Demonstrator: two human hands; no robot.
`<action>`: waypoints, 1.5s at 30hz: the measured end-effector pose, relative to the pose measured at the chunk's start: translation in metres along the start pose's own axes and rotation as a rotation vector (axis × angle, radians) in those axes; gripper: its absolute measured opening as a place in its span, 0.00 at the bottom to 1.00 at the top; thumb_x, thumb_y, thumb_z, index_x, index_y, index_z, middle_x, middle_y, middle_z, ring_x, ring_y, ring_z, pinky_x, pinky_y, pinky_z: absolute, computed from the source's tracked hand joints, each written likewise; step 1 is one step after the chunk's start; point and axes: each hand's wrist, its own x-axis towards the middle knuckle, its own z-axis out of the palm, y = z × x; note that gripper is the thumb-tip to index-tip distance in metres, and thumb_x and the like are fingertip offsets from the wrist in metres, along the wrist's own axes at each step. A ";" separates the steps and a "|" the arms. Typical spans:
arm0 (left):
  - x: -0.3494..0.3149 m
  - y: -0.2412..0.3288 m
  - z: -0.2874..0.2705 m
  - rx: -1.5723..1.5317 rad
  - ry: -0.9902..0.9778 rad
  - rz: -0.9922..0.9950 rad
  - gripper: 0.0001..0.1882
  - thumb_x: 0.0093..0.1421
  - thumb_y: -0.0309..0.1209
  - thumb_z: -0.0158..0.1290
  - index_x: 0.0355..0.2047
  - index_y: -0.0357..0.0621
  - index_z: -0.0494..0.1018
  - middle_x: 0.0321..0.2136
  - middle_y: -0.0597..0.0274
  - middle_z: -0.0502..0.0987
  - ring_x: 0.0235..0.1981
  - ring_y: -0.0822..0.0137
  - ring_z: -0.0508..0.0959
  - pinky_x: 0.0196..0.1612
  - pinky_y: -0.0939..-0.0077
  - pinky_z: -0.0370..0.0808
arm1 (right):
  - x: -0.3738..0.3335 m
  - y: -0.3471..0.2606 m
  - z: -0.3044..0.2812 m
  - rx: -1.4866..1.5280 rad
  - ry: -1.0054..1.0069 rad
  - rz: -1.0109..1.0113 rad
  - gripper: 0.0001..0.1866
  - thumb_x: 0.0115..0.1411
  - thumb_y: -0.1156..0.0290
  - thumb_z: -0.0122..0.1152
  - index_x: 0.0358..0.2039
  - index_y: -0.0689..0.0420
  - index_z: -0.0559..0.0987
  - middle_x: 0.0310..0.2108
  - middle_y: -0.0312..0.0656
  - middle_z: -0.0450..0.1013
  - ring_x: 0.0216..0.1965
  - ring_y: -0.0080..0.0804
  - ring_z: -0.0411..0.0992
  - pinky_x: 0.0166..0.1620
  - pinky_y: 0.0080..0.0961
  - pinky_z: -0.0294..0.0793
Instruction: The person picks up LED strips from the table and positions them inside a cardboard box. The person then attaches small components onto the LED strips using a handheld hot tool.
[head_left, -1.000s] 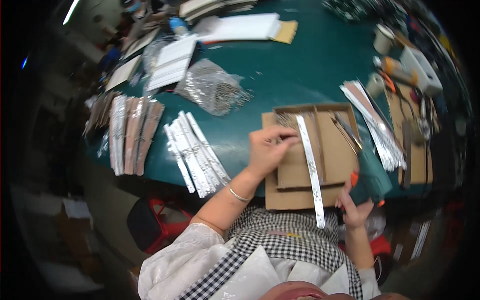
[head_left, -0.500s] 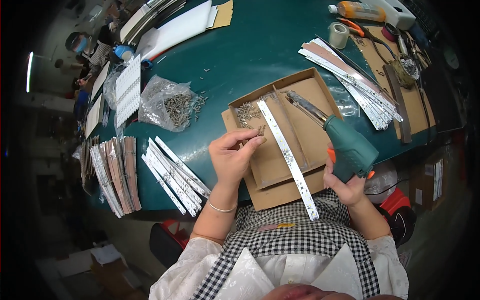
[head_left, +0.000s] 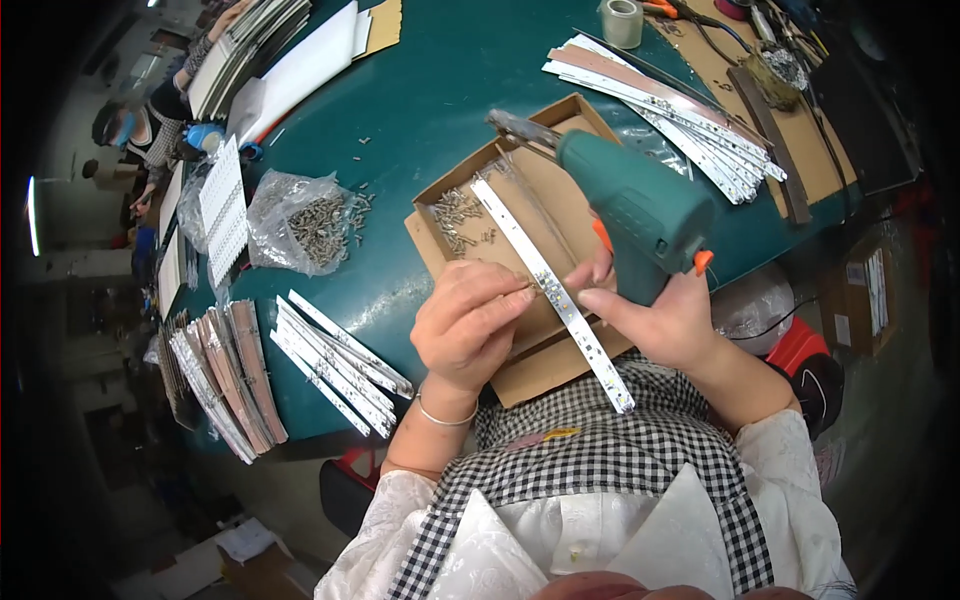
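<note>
A narrow white LED strip board lies slanted across a shallow cardboard box, its near end over my apron. My left hand is closed in a pinch beside the strip's middle. Between its fingertips is a tiny metal part, mostly hidden. My right hand grips the handle of a green soldering gun with an orange trigger. The gun's metal tip points to the far left, above the box. My right thumb and a fingertip reach the strip's right edge; whether they touch it, I cannot tell.
Small metal parts lie in the box's left compartment, more in a plastic bag. Bundled strips lie at left, others at far right. Tools and a tape roll stand beyond. A person sits at far left.
My right hand has brought the soldering gun up and left, thumb now near the strip. My left hand has moved down to the strip's middle. The view has shifted slightly.
</note>
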 end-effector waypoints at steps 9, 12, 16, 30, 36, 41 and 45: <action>0.000 0.008 0.000 0.055 -0.061 0.124 0.10 0.46 0.21 0.63 0.31 0.39 0.79 0.30 0.57 0.80 0.30 0.60 0.81 0.33 0.69 0.76 | 0.003 0.003 0.014 -0.102 0.030 0.046 0.13 0.53 0.84 0.68 0.37 0.61 0.76 0.33 0.34 0.77 0.34 0.17 0.75 0.40 0.18 0.76; -0.002 0.009 0.001 0.040 -0.031 0.105 0.09 0.46 0.21 0.63 0.30 0.38 0.78 0.30 0.57 0.80 0.29 0.59 0.81 0.33 0.69 0.76 | 0.003 0.010 0.018 -0.023 0.093 0.032 0.12 0.53 0.83 0.68 0.37 0.60 0.76 0.33 0.32 0.77 0.32 0.14 0.74 0.37 0.14 0.75; -0.002 0.008 0.002 0.057 -0.031 0.096 0.09 0.46 0.20 0.62 0.30 0.38 0.78 0.29 0.56 0.80 0.29 0.59 0.81 0.32 0.69 0.76 | 0.002 0.010 0.017 -0.028 0.104 0.060 0.11 0.54 0.83 0.67 0.37 0.60 0.76 0.34 0.33 0.77 0.33 0.14 0.75 0.36 0.13 0.75; -0.002 0.007 0.005 0.086 -0.093 0.114 0.10 0.45 0.21 0.62 0.30 0.38 0.78 0.30 0.56 0.80 0.29 0.59 0.81 0.32 0.68 0.77 | 0.001 0.025 0.000 -0.553 -0.012 -0.182 0.33 0.45 0.77 0.72 0.52 0.63 0.69 0.43 0.46 0.76 0.39 0.36 0.79 0.40 0.27 0.78; -0.003 0.011 0.010 -0.075 -0.108 -0.160 0.11 0.45 0.17 0.65 0.31 0.35 0.79 0.26 0.54 0.81 0.26 0.60 0.81 0.31 0.72 0.77 | -0.001 0.030 -0.002 -0.533 -0.022 -0.200 0.31 0.46 0.78 0.71 0.51 0.64 0.69 0.41 0.46 0.76 0.39 0.37 0.79 0.40 0.27 0.78; -0.005 0.016 0.005 -0.281 -0.118 -0.439 0.08 0.47 0.17 0.65 0.30 0.34 0.81 0.26 0.54 0.82 0.27 0.64 0.82 0.32 0.76 0.78 | -0.002 0.032 -0.002 -0.489 -0.012 -0.186 0.29 0.47 0.78 0.70 0.50 0.64 0.70 0.39 0.44 0.77 0.37 0.36 0.80 0.39 0.27 0.79; -0.008 0.010 -0.002 -0.261 -0.147 -0.555 0.06 0.49 0.16 0.64 0.29 0.34 0.81 0.28 0.54 0.83 0.28 0.66 0.83 0.33 0.78 0.79 | -0.006 0.041 0.002 -0.436 0.099 -0.078 0.24 0.49 0.78 0.70 0.47 0.63 0.73 0.35 0.42 0.77 0.34 0.34 0.79 0.38 0.26 0.79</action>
